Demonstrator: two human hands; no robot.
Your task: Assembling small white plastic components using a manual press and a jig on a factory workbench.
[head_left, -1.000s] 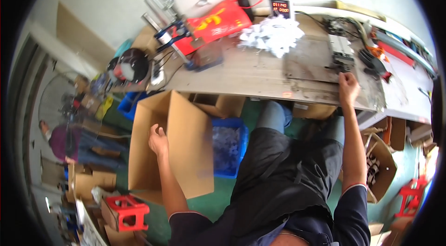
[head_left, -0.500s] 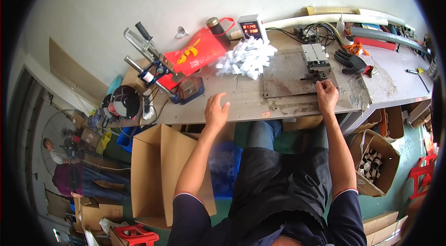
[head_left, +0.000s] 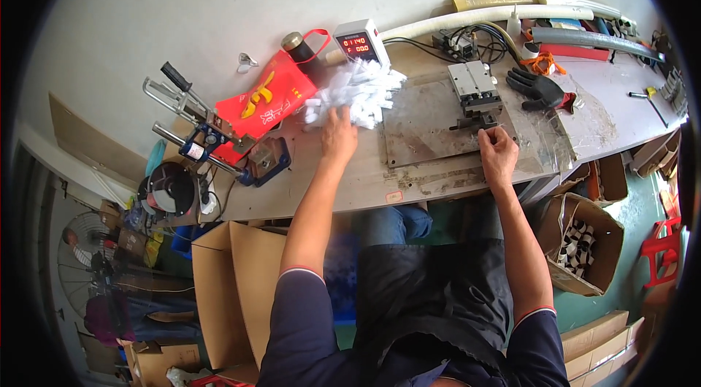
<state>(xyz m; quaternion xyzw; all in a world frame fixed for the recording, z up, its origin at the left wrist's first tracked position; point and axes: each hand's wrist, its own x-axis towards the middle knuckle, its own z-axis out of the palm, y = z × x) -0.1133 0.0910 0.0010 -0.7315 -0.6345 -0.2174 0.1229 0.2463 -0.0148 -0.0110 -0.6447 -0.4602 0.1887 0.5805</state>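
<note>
My left hand (head_left: pixel 339 137) is at the near edge of a heap of small white strips (head_left: pixel 369 91), fingers stretched out, their tips among the pieces. I see nothing held in it. My right hand (head_left: pixel 499 157) is closed in a pinch just in front of a small metal device (head_left: pixel 476 87) with a dark clamp-like part facing me. What the pinching fingers hold, if anything, is too small to tell. Under the device lies a flat metal plate (head_left: pixel 420 135) on the workbench (head_left: pixel 328 186).
A display box (head_left: pixel 361 44) with red digits stands behind the heap. Left of it are a red bag (head_left: pixel 255 98), a dark bottle (head_left: pixel 298 47) and a lever press (head_left: pixel 208 128). A black glove (head_left: pixel 539 90) lies right of the device. Cardboard boxes (head_left: pixel 252 277) stand below.
My left hand has moved forward from above the bench's front edge to the white heap. My right hand stays pinched by the device. The whole view has shifted somewhat.
</note>
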